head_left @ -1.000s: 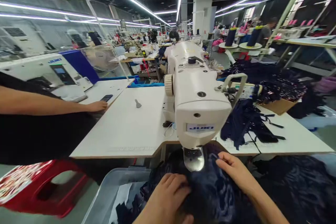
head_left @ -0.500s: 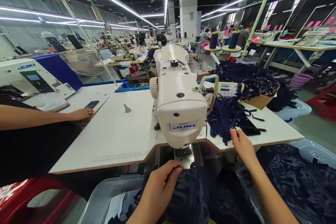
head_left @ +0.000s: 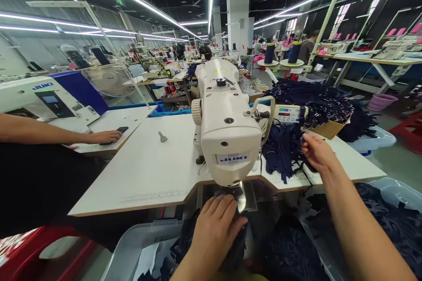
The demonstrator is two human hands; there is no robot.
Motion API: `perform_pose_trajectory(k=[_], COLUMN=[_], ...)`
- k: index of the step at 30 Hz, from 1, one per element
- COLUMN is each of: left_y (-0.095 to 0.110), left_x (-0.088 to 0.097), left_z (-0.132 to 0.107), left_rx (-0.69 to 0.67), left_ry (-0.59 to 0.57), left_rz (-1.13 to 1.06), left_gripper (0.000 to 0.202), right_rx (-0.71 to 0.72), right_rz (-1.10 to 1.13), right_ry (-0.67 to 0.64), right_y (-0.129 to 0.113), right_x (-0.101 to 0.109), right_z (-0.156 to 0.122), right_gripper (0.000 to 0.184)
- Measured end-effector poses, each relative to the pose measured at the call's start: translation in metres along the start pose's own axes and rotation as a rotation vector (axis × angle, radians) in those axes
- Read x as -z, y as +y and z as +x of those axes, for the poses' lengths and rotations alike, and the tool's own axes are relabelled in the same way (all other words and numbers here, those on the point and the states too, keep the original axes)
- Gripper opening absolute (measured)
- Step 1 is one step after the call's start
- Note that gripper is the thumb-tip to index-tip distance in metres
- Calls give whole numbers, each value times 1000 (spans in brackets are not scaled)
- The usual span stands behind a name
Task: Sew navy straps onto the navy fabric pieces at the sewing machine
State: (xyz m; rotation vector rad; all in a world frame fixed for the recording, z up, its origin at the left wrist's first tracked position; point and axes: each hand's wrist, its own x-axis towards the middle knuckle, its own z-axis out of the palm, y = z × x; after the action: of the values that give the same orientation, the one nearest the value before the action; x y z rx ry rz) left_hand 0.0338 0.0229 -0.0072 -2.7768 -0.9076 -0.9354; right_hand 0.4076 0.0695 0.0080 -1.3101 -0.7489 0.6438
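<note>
My left hand (head_left: pixel 216 226) is closed on a bunch of dark navy fabric (head_left: pixel 237 246) just below the needle end of the white sewing machine (head_left: pixel 229 127). My right hand (head_left: pixel 316 151) reaches out to the right over the table, its fingers curled into a pile of navy strips (head_left: pixel 283 149) beside the machine. I cannot make out exactly what its fingers pinch. A metal plate (head_left: pixel 244 197) under the machine head shows just beyond my left fingers.
A white table (head_left: pixel 148 171) spreads to the left, with a small grey tool (head_left: pixel 162 137) on it. Another person's hand (head_left: pixel 105 137) rests on a phone at the far left. A cardboard box (head_left: pixel 326 129) heaped with navy pieces, grey bins (head_left: pixel 138 246) and a red stool (head_left: pixel 42 250) stand around.
My right hand has left the fabric at the needle and moved up and right to the pile of navy strips. My left hand stays gripping the fabric under the machine head.
</note>
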Motion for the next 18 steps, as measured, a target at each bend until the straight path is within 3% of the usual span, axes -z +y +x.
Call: perform_pose_trajectory(k=[3,6,8,12,15,18], left_y=[8,11,9,-3,-11,-14], left_x=[3,4,4,3,2,1], left_z=[-3,-6,-6,-9,-12,-12], left_rx=[56,79,74,79,153,207], left_ry=[-17,-12,8,29,27,36], left_rz=[0,-56,-125,-311,-476,-564], left_gripper=[22,22,21,18,19,19], right_rx=[68,33,-82,-214,-186,-101], right_rz=[238,463,447,64,-115,-209], right_ry=[-38,-184,-310,-544,-613,-578], right_y=[-44,-63,-55,-13,16,29], right_x=[-19,-44,-59,-84,-98,-109], right_z=[0,-39,-76,-138,-157,-161], right_gripper=[32,28,26,26,32,29])
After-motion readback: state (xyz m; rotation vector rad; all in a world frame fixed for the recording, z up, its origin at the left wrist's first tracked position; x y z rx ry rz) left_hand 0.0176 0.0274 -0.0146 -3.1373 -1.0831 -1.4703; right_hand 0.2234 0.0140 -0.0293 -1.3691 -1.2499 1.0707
